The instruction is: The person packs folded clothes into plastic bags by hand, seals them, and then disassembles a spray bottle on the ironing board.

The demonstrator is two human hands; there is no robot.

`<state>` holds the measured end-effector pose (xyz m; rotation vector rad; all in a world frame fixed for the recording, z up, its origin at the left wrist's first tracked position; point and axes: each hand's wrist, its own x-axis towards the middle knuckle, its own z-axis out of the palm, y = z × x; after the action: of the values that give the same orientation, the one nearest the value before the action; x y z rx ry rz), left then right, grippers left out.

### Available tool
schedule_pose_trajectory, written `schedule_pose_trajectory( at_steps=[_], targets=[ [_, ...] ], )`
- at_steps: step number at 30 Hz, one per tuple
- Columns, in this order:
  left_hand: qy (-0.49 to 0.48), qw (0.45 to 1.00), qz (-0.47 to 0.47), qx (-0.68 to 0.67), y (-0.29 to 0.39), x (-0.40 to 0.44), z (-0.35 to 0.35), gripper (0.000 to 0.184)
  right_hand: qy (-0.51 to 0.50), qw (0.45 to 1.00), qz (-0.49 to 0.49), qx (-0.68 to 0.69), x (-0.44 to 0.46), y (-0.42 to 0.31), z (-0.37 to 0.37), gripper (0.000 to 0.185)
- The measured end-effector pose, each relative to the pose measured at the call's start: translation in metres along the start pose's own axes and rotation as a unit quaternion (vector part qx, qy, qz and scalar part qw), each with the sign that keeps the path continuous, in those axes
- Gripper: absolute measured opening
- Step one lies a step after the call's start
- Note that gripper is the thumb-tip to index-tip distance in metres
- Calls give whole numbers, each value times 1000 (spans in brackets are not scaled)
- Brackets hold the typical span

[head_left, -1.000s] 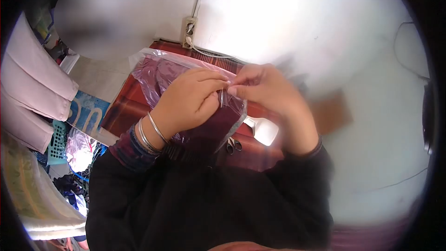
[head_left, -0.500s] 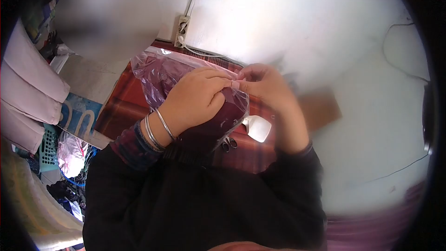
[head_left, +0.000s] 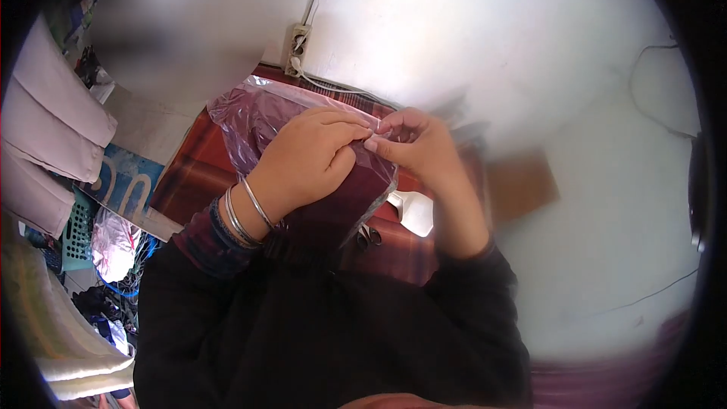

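A clear plastic bag (head_left: 236, 117) lies in front of me with folded maroon cloth (head_left: 329, 216) inside. My left hand (head_left: 307, 155), with silver bangles at the wrist, rests over the bag, its fingertips closed on the upper right edge. My right hand (head_left: 420, 148) pinches the same edge with thumb and index finger, touching or nearly touching the left fingertips. Between the two hands the pinched spot is small and partly covered. Below the right hand sit a white object (head_left: 415, 213) of unclear kind and dark scissor handles (head_left: 369, 236).
A red plaid cloth (head_left: 189, 185) covers the surface under the bag. A power strip (head_left: 297, 49) with a white plug and cable stands against the wall. At left are a teal basket (head_left: 78, 235) and pale hanging fabric (head_left: 53, 121). A brown piece (head_left: 522, 188) is blurred at right.
Both hands and the edge they grip have shifted slightly left. The right fingers are bent a little differently; the pinch on the bag stays.
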<state>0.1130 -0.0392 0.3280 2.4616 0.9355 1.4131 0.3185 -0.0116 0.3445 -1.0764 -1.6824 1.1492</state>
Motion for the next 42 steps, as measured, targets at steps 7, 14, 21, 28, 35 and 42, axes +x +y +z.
schedule_pose_trajectory(
  at_steps=[7,14,21,28,35,42],
  targets=[
    [-7,998,-53,-41,0,1,-3,37,71,893,-244,-371,1,2,-3,52],
    [-9,997,-46,-57,-2,1,-5,46,-37,994,-22,-102,34,10,-9,60],
    [-49,999,-3,8,3,3,-14,46,-120,991,50,-33,44,24,-11,45],
    [-104,978,123,130,8,1,-27,54,-131,989,74,-13,28,15,-6,42],
    [-137,976,72,156,8,-5,-37,58,-64,994,-87,-1,-16,20,13,48],
    [192,906,117,357,-79,-92,-53,66,-40,987,-71,137,-21,60,10,51]
  ],
)
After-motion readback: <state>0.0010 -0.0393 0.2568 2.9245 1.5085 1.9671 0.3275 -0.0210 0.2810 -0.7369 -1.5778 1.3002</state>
